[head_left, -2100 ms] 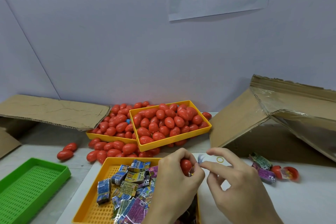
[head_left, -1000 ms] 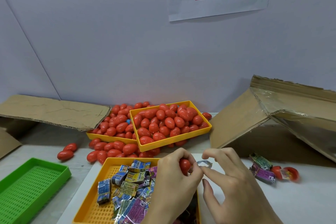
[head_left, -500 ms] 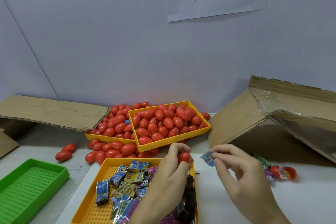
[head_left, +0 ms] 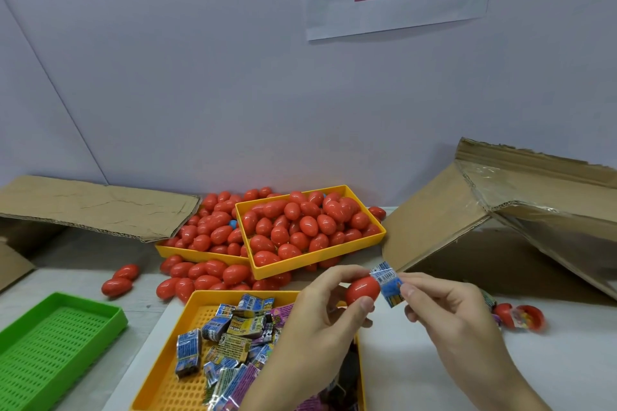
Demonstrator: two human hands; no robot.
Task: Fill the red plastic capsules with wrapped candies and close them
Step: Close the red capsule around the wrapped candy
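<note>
My left hand (head_left: 314, 327) pinches a red plastic capsule (head_left: 362, 290) between thumb and fingers, above the near yellow tray (head_left: 173, 374) of wrapped candies (head_left: 230, 337). My right hand (head_left: 447, 317) pinches a blue wrapped candy (head_left: 387, 284) and holds it right against the capsule's right end. Whether the capsule is open on that side I cannot tell. Behind, a yellow tray (head_left: 317, 259) is heaped with red capsules (head_left: 300, 227); a second yellow tray (head_left: 197, 255) lies to its left, also full.
Loose red capsules (head_left: 120, 280) lie on the table at left. A green perforated tray (head_left: 50, 347) sits at the near left. Cardboard flaps (head_left: 96, 207) and a tilted cardboard box (head_left: 521, 210) flank the trays. An opened capsule (head_left: 524, 315) lies at right.
Both hands have risen and come together. The right hand brought the blue candy up against the capsule, which the left hand turned so more of it shows.
</note>
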